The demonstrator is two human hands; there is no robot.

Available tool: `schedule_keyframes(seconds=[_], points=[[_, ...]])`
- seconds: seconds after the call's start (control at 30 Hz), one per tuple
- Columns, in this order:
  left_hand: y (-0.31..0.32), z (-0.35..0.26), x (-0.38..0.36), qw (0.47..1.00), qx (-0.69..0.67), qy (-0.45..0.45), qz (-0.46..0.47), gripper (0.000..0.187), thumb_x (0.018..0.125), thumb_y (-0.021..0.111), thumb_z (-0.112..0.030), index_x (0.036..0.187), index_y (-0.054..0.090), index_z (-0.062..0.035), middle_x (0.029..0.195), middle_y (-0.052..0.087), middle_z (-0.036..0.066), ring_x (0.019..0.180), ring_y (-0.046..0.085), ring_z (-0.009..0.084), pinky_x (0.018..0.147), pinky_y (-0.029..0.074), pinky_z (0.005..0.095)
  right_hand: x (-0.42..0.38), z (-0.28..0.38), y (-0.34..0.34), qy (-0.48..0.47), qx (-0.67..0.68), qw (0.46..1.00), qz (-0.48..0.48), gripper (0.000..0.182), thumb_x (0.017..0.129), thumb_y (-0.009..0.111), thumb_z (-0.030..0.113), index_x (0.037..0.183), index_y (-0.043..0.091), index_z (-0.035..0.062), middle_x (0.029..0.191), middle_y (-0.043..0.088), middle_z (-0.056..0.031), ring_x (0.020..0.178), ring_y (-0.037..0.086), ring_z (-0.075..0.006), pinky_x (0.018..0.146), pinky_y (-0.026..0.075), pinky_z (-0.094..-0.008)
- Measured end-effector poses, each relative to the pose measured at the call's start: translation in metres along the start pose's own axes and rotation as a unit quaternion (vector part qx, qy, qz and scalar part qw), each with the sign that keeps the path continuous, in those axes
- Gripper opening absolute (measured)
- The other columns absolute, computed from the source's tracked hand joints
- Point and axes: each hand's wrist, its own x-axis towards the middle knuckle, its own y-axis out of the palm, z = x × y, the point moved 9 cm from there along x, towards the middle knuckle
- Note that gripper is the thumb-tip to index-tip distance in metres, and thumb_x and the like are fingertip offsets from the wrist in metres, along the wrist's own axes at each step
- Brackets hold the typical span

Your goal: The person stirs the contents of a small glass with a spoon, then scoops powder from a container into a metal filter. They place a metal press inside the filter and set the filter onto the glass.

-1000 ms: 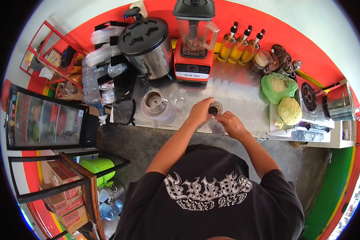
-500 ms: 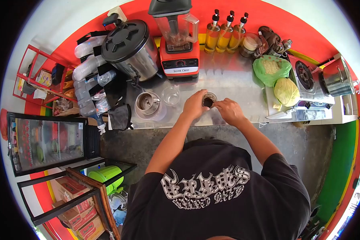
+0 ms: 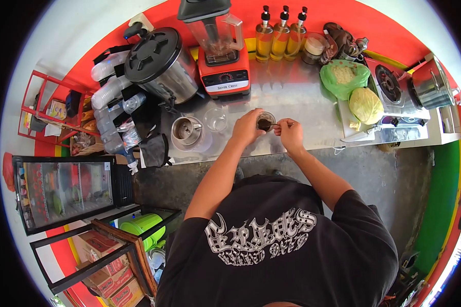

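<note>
My left hand (image 3: pixel 247 128) is wrapped round a small clear glass (image 3: pixel 267 116) with something dark in its bottom. Between the fingers of my right hand (image 3: pixel 291 135) is the thin handle of a spoon (image 3: pixel 275 126), whose other end reaches into the glass. Left of my hands stands an empty-looking clear cup (image 3: pixel 215 121). Beyond it, a metal mug-like vessel (image 3: pixel 186 131) sits on top of a clear container (image 3: pixel 202 141).
The steel counter (image 3: pixel 292 97) carries a red blender (image 3: pixel 225 77), a large steel pot with black lid (image 3: pixel 164 66) and several pump bottles (image 3: pixel 279 41). At right are a green bag (image 3: pixel 343 75), a cabbage (image 3: pixel 366 106), a knife (image 3: pixel 357 137) and a stove (image 3: pixel 389 84).
The view has shifted slightly. My right hand has turned and drawn a little back from the glass, so more of the spoon handle shows. My left hand keeps its hold.
</note>
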Motion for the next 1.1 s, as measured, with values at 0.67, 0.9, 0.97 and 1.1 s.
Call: schedule_keyframes(seconds=[0.67, 0.9, 0.97, 1.1], points=[[-0.001, -0.005, 0.002, 0.997, 0.073, 0.020, 0.025, 0.077, 0.075, 0.092, -0.017, 0.144, 0.057, -0.0150, 0.145, 0.065, 0.007, 0.131, 0.064, 0.0331, 0.101, 0.055, 0.0479, -0.040, 0.057, 0.057, -0.383, -0.432, 0.770, 0.272, 0.019, 0.093, 0.063, 0.005, 0.104, 0.077, -0.0010, 0.104, 0.075, -0.0232, 0.099, 0.069, -0.0442, 0.089, 0.056, -0.0515], [0.001, 0.001, 0.001, 0.998, 0.061, 0.002, 0.026, 0.080, 0.076, 0.092, -0.021, 0.148, 0.055, -0.0172, 0.147, 0.064, 0.005, 0.131, 0.064, 0.0316, 0.102, 0.054, 0.0482, -0.011, 0.080, 0.041, -0.312, -0.385, 0.817, 0.296, 0.024, 0.090, 0.062, -0.002, 0.109, 0.076, -0.0008, 0.104, 0.074, -0.0204, 0.101, 0.069, -0.0428, 0.093, 0.056, -0.0502], [0.003, 0.004, 0.002, 0.997, 0.077, 0.006, 0.027, 0.081, 0.077, 0.093, -0.023, 0.149, 0.055, -0.0177, 0.146, 0.066, 0.005, 0.130, 0.065, 0.0320, 0.102, 0.054, 0.0483, -0.011, 0.086, 0.048, -0.325, -0.388, 0.806, 0.307, 0.028, 0.089, 0.061, -0.005, 0.112, 0.076, -0.0005, 0.107, 0.073, -0.0197, 0.105, 0.068, -0.0416, 0.096, 0.055, -0.0486], [0.002, 0.002, 0.001, 0.996, 0.087, -0.013, 0.035, 0.082, 0.076, 0.093, -0.023, 0.149, 0.055, -0.0183, 0.145, 0.067, 0.005, 0.128, 0.066, 0.0330, 0.102, 0.054, 0.0484, -0.012, 0.082, 0.059, -0.410, -0.454, 0.718, 0.333, 0.025, 0.092, 0.067, -0.001, 0.115, 0.076, 0.0005, 0.109, 0.074, -0.0182, 0.108, 0.068, -0.0387, 0.096, 0.055, -0.0465]])
